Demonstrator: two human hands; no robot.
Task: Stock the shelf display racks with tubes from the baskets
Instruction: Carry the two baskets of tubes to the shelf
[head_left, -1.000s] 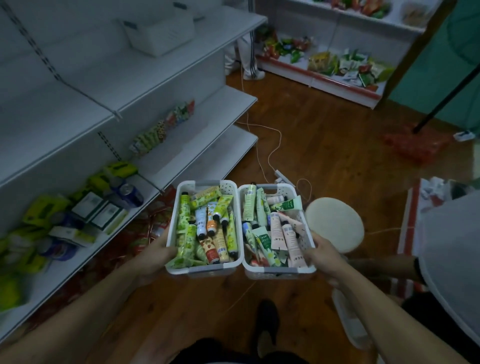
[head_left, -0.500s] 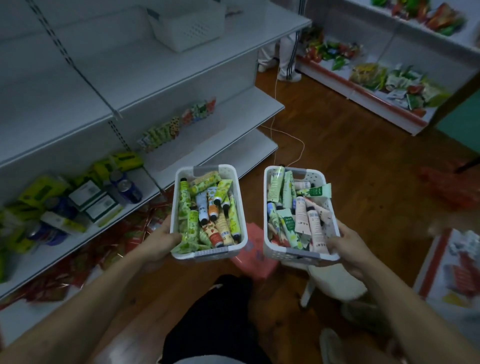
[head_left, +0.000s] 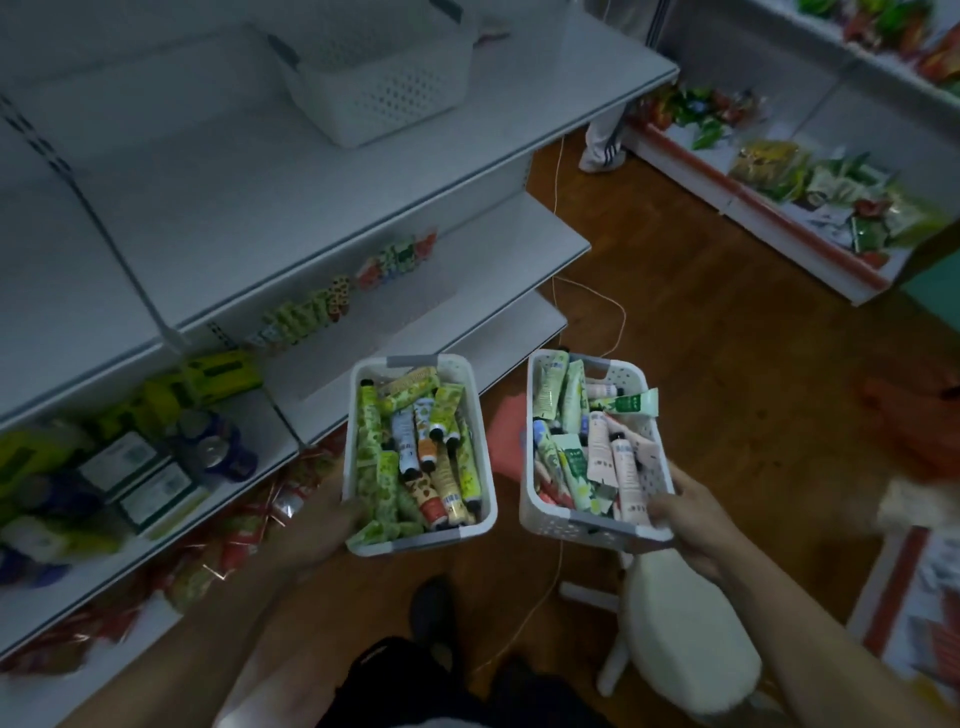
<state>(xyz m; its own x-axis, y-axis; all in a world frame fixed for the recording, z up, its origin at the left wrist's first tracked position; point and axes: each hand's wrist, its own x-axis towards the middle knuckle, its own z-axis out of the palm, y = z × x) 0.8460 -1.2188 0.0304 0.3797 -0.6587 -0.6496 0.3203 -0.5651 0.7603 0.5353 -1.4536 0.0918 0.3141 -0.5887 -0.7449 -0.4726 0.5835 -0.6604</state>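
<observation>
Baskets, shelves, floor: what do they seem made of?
Left basket and right basket: white matte moulded plastic, judging by the perforated walls. Shelves: probably painted sheet metal, smooth, thin-edged, with slotted uprights. Floor: glossy brown wood or laminate; plank lines show, which one is unclear.

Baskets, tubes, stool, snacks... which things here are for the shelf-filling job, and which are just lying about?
For the job:
left basket, held by the left hand
right basket, held by the right hand
tubes in both
shelf rack with its row of tubes

Just lying about:
white stool
white basket on the top shelf
floor cable
snack packets
green boxes
</observation>
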